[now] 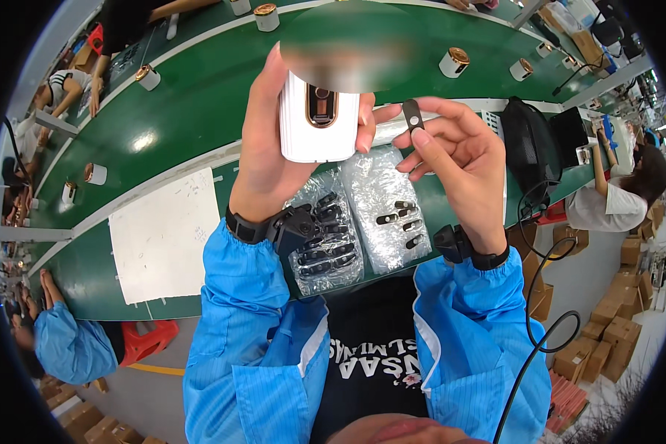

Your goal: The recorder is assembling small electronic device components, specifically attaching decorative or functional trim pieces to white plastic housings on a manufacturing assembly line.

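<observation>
My left hand (263, 144) is wrapped round a white rounded device (320, 140) with a dark, gold-rimmed panel on its front. A blurred patch hides the device's top. Just to its right, my right hand (466, 152) pinches a small black strap (411, 111) with a silver snap between thumb and fingers. The strap is apart from the device. Below my hands lie two bubble-wrap sheets. The left bubble wrap (314, 283) bears many small black straps (333, 231); on the right bubble wrap (370, 174) lie several more straps (407, 209).
White devices with gold tops, one a white canister (454, 63), stand along the green conveyor (207, 81) beyond the bench. A white paper sheet (166, 237) lies at left, a black mesh bag (529, 144) at right. A black cable (529, 318) hangs beside my right arm. Co-workers sit on both sides.
</observation>
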### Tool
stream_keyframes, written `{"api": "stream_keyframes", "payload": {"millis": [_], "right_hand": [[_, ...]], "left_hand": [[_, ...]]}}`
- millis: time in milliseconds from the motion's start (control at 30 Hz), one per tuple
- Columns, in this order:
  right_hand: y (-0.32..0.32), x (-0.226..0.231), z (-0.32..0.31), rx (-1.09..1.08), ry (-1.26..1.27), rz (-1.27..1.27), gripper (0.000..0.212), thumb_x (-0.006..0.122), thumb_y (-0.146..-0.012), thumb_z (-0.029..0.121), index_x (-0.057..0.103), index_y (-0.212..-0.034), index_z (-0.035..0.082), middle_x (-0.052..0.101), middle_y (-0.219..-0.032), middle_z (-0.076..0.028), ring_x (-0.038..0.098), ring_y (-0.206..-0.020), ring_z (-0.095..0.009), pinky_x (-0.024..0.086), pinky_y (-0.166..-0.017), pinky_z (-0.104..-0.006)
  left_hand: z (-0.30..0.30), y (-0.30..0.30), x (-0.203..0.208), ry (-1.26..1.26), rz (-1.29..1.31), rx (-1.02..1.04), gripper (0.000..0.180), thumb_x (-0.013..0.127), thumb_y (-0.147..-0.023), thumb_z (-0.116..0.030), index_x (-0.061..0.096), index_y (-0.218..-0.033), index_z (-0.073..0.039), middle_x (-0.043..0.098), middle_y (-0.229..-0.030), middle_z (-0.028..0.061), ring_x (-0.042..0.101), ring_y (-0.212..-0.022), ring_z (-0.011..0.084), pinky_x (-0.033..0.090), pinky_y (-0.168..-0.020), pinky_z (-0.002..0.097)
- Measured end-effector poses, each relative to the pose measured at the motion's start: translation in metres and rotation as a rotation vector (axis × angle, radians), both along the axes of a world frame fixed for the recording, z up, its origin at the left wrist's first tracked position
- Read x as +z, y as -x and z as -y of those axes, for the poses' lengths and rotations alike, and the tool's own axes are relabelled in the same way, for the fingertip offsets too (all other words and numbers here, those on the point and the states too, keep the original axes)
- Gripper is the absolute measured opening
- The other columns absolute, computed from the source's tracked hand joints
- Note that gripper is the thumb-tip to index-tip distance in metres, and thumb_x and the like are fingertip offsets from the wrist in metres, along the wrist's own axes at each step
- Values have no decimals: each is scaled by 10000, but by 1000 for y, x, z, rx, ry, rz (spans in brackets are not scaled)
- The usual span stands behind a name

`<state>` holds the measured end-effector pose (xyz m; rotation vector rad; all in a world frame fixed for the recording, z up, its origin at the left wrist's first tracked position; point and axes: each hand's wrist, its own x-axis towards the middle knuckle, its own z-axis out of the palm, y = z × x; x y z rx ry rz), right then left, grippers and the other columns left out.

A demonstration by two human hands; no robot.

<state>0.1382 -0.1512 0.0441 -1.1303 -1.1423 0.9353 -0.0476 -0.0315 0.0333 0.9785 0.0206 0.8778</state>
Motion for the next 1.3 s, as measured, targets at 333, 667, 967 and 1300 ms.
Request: {"api": "stream_keyframes", "payload": {"millis": [333,667,967,1300], "right_hand": [[5,-30,-22,-481,-581,1092,208,743,-938,-30,783,-1141,-6,757,-994,-89,724,-797,-142,570,-637,-258],[-3,-26,-26,-227,-270,468,430,712,-915,-74,722,-1327,50,656,-996,-62,658,-846,-130,565,-696,-255],[-30,-5,-26,-52,-227,553,357,659,-944,-103,714,-1275,16,630,-1025,-58,634,-922,-130,563,-790,-267],[4,35,-9,-91,-338,354,243,738,-889,-118,757,-1118,-38,705,-1069,-118,709,-870,-164,591,-679,-250]], "left_hand": [[11,-5,3,63,-9,27,859,217,-1074,-692,525,-1368,54,635,-838,127,658,-666,236,422,-1186,577],[-4,-3,-13,-10,-43,-95,737,301,-1102,-633,557,-1374,2,703,-927,148,716,-744,254,556,-902,432],[-5,-15,-26,-56,-7,-201,639,353,-1124,-574,575,-1361,-24,724,-944,142,743,-779,258,611,-812,397],[4,-12,-9,17,-169,-91,709,259,-1116,-599,561,-1360,-5,706,-952,134,705,-771,226,615,-782,367]]}}
